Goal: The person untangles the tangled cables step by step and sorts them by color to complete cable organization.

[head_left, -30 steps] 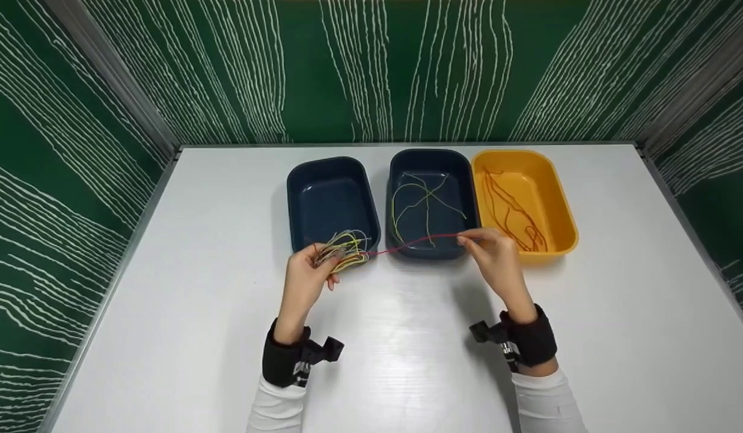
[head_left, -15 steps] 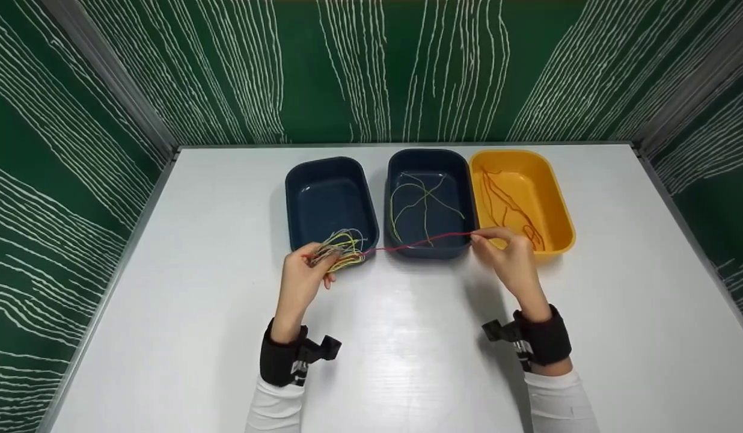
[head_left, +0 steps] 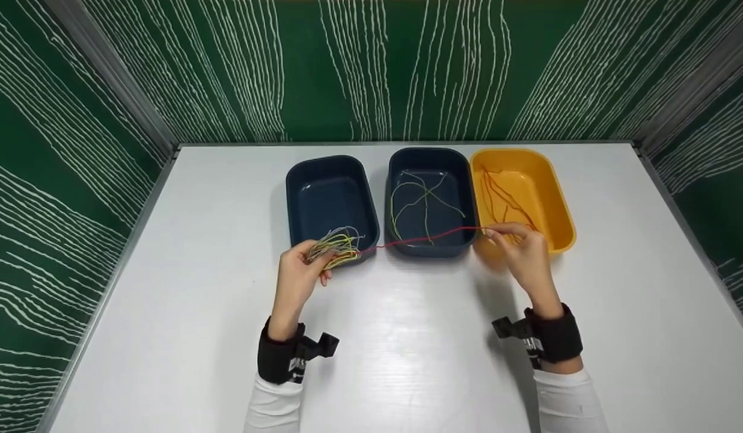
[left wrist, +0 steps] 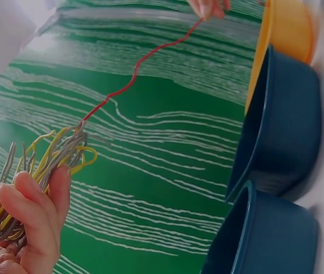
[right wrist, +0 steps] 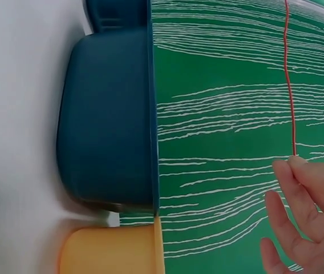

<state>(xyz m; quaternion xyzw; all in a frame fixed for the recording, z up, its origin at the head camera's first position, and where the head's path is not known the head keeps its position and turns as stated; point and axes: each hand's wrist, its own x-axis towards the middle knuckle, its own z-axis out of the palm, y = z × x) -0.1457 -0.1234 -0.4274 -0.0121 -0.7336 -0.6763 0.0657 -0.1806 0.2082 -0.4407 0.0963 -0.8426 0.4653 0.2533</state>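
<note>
My left hand [head_left: 298, 273] grips a bundle of thin strings [head_left: 338, 248], mostly yellow and grey, near the front edge of the left blue bin [head_left: 332, 198]. From that bundle a red string [head_left: 428, 239] stretches across the front of the middle blue bin [head_left: 436, 157]. Its far end is pinched between thumb and forefinger of my right hand [head_left: 525, 258], by the front of the yellow bin [head_left: 555, 204]. In the right wrist view the other fingers of the right hand [right wrist: 313, 211] are spread, with the red string [right wrist: 290, 91] running up from the fingertips.
Several yellowish strings [head_left: 427, 195] lie in the middle blue bin. Orange-red strings [head_left: 498, 192] lie in the yellow bin, which stands against the middle one. All three bins sit on a white table [head_left: 395, 349], with green, white-streaked walls [head_left: 311, 72] around it.
My right hand has moved to the right, drawing a longer stretch of red string out of the bundle. The left hand has shifted slightly left, still gripping the bundle.
</note>
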